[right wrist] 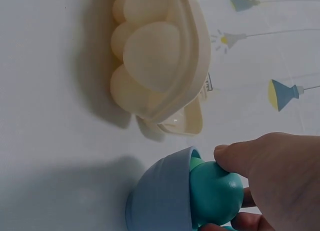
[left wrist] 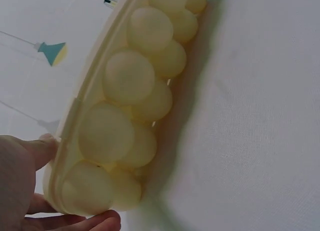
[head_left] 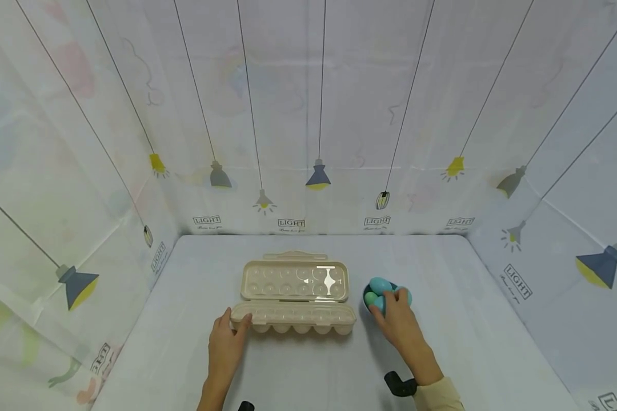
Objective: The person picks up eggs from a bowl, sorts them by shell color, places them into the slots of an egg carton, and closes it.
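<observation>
A beige plastic egg carton (head_left: 300, 321) lies with its lid (head_left: 288, 290) folded back, its rounded cups facing me. My left hand (head_left: 225, 345) grips the carton's left end, thumb on the rim and fingers around the end and underside in the left wrist view. On the right, a blue bowl (right wrist: 162, 193) holds several blue and green toy eggs (head_left: 380, 285). Over it, my right hand (head_left: 405, 326) pinches a teal-blue egg (right wrist: 215, 193) at the bowl's mouth, the thumb on its upper side in the right wrist view. Part of that egg is hidden by the bowl and fingers.
A white cloth covers the table (head_left: 308, 377). Pale curtains (head_left: 288, 114) printed with hanging lamps stand around its back and sides. The bowl is a short gap to the right of the carton. Black wrist mounts (head_left: 400, 385) show near both wrists.
</observation>
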The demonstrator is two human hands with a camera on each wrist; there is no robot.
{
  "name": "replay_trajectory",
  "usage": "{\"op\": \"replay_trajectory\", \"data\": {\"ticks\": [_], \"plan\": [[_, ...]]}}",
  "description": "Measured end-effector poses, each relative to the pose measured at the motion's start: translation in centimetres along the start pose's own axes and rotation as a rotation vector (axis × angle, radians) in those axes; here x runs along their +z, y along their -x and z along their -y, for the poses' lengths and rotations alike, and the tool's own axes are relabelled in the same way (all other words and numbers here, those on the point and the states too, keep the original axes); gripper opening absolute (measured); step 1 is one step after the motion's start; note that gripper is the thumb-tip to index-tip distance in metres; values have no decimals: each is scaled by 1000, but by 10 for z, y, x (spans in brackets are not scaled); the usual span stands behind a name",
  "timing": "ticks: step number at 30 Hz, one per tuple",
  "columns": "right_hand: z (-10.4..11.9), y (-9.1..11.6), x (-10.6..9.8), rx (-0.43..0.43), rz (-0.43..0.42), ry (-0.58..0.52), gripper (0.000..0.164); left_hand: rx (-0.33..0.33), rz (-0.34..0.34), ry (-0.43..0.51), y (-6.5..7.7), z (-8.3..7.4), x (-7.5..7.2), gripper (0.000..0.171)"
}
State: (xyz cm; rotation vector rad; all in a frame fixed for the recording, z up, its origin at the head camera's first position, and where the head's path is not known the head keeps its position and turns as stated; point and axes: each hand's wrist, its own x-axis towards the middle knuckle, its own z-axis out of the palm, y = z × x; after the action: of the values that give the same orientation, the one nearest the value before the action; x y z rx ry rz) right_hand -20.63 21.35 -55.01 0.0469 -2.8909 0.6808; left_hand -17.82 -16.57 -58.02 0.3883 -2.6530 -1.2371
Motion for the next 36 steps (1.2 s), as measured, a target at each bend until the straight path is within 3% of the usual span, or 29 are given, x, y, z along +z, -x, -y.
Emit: {"op": "replay_trajectory", "data": {"ticks": [11,18,36], "plan": [[0,-1,6,-43,-59,-15,53,-4,1,4,5,4,-6,76],[1,-3,8,-33,-35,1,52,-21,33,44,9,10,-10,75],[3,-5,10,-42,-70,32,48,-32,23,83,23,33,-4,77]]}}
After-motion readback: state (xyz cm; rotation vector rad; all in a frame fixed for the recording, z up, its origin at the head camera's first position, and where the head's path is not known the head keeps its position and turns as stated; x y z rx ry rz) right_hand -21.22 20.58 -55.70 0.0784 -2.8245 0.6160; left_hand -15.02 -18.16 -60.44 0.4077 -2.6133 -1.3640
